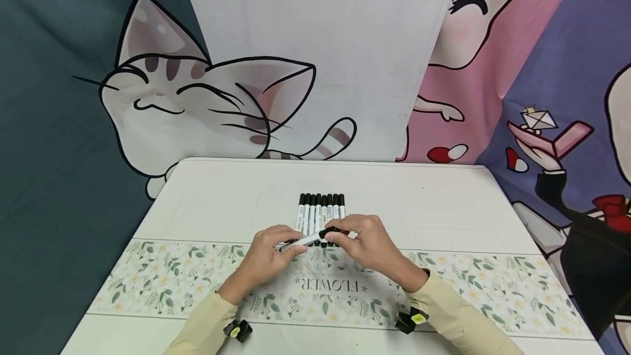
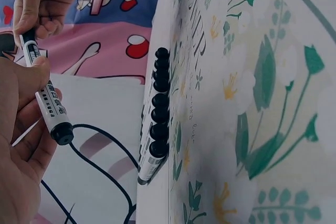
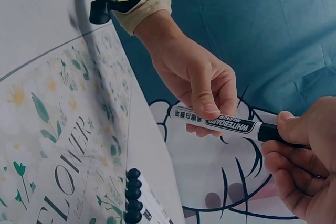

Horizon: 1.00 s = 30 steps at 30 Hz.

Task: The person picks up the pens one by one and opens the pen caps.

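Above table [image 1: 419,201], marker [image 1: 308,240] nearly crosswise, slightly aslant; cap [image 1: 327,232] rightward

And here we are in a cloth-hung corner, something like a makeshift filming booth, though home or studio, I can't call it! Cartoon fabric closes in behind: a teal-and-white backdrop [image 1: 315,15] with a smiling cat [image 1: 197,125], then a pink-and-purple stretch [image 1: 485,92]! Front and centre, the white tabletop [image 1: 414,207], its floral band [image 1: 197,281] lettered FLOWER, a row of markers [image 1: 316,210] lending a desk look, dark devices [image 1: 238,331] worn at both sleeves [image 1: 207,322]!
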Each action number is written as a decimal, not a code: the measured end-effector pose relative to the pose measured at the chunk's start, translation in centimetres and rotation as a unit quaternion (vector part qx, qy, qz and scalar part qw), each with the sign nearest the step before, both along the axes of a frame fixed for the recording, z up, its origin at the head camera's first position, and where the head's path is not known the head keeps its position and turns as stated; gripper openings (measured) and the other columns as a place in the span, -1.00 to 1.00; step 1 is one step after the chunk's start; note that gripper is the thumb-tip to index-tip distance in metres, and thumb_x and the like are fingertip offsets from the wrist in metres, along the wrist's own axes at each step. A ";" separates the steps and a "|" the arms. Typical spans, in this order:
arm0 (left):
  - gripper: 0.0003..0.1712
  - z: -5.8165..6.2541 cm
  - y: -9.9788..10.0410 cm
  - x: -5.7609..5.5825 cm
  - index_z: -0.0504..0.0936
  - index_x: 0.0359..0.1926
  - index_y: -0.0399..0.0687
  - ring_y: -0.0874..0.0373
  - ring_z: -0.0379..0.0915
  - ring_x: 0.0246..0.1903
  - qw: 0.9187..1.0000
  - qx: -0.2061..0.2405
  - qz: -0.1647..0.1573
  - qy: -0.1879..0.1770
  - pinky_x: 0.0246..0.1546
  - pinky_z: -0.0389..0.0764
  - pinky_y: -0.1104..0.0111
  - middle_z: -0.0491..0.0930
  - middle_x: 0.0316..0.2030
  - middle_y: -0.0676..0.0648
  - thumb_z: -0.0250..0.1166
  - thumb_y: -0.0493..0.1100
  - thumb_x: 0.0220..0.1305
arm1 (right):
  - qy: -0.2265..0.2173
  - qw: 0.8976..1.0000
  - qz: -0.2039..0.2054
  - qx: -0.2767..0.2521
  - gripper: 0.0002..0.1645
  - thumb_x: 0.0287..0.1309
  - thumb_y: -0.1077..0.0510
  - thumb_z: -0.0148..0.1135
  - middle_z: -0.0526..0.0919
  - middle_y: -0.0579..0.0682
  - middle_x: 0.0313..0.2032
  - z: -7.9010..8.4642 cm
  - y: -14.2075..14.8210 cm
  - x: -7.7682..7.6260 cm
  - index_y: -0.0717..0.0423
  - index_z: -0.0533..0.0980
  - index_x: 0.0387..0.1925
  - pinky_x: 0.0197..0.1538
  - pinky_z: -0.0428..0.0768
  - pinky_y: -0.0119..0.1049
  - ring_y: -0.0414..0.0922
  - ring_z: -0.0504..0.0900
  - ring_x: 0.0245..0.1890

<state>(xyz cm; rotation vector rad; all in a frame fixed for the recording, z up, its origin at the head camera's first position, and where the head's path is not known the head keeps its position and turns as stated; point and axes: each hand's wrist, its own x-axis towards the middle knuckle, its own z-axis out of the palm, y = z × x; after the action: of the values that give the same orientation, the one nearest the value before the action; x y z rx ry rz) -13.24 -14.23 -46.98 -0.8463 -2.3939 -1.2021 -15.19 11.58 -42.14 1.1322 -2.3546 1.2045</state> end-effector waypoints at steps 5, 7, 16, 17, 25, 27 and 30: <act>-0.78 -0.1 -0.1 -0.4 0.81 -0.12 -0.02 0.21 0.68 -0.20 1.000 0.000 -0.011 -0.003 -0.13 0.68 0.29 0.76 -0.22 0.08 0.52 -0.14 0.19 | 0.012 1.000 0.002 0.002 -0.86 0.24 0.15 0.43 0.81 -0.12 -0.26 -0.1 0.0 -0.2 0.00 0.77 -0.16 -0.33 0.65 -0.41 -0.29 0.74 -0.30; -0.77 -0.1 -0.2 -0.5 0.81 -0.12 -0.03 0.21 0.68 -0.20 1.000 -0.002 -0.015 -0.004 -0.13 0.68 0.29 0.76 -0.22 0.08 0.52 -0.14 0.19 | 0.013 1.000 0.001 0.003 -0.86 0.24 0.15 0.43 0.81 -0.13 -0.26 -0.1 0.0 -0.3 -0.01 0.77 -0.16 -0.34 0.66 -0.36 -0.30 0.74 -0.31; -0.77 -0.1 -0.3 -0.8 0.81 -0.11 -0.12 0.20 0.69 -0.19 0.999 -0.013 -0.041 -0.010 -0.10 0.68 0.26 0.77 -0.23 0.00 0.51 -0.21 0.19 | 0.013 1.000 -0.002 0.005 -0.87 0.22 0.13 0.45 0.81 -0.15 -0.28 -0.3 -0.1 -0.2 -0.03 0.77 -0.19 -0.33 0.64 -0.41 -0.31 0.73 -0.32; -0.76 0.0 -0.3 -0.8 0.81 -0.10 -0.14 0.19 0.68 -0.18 0.999 -0.013 -0.043 -0.012 -0.10 0.68 0.26 0.77 -0.23 -0.02 0.51 -0.22 0.19 | 0.015 1.000 -0.002 0.005 -0.87 0.22 0.14 0.45 0.81 -0.15 -0.28 -0.3 -0.1 -0.3 -0.03 0.77 -0.19 -0.33 0.65 -0.38 -0.30 0.73 -0.31; -0.73 0.1 -0.3 -0.9 0.81 -0.09 -0.16 0.20 0.68 -0.17 0.999 -0.017 -0.046 -0.020 -0.08 0.68 0.28 0.77 -0.21 -0.01 0.50 -0.16 0.20 | 0.025 1.000 0.000 0.005 -0.88 0.21 0.14 0.45 0.81 -0.16 -0.29 -0.4 -0.1 -0.4 -0.04 0.77 -0.20 -0.30 0.64 -0.42 -0.30 0.73 -0.31; -0.73 0.0 -0.4 -0.9 0.81 -0.09 -0.16 0.20 0.68 -0.18 0.998 -0.019 -0.047 -0.021 -0.08 0.68 0.28 0.77 -0.21 -0.01 0.50 -0.16 0.20 | 0.026 1.000 0.002 0.004 -0.88 0.20 0.15 0.46 0.81 -0.15 -0.30 -0.5 -0.1 -0.4 -0.03 0.78 -0.20 -0.32 0.63 -0.42 -0.30 0.73 -0.32; -0.73 0.0 -0.4 -0.9 0.80 -0.09 -0.19 0.19 0.69 -0.19 0.998 -0.018 -0.053 -0.023 -0.09 0.68 0.27 0.77 -0.22 -0.07 0.50 -0.17 0.21 | 0.027 1.000 0.005 0.004 -0.88 0.19 0.15 0.46 0.81 -0.15 -0.30 -0.5 -0.1 -0.5 -0.02 0.78 -0.20 -0.32 0.64 -0.39 -0.30 0.73 -0.32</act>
<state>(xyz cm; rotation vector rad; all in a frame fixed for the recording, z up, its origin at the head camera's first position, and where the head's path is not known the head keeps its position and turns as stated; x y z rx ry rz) -14.11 -14.62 -46.96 -0.9788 -2.4426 -1.2333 -15.65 11.44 -42.68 1.1643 -2.3186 1.1540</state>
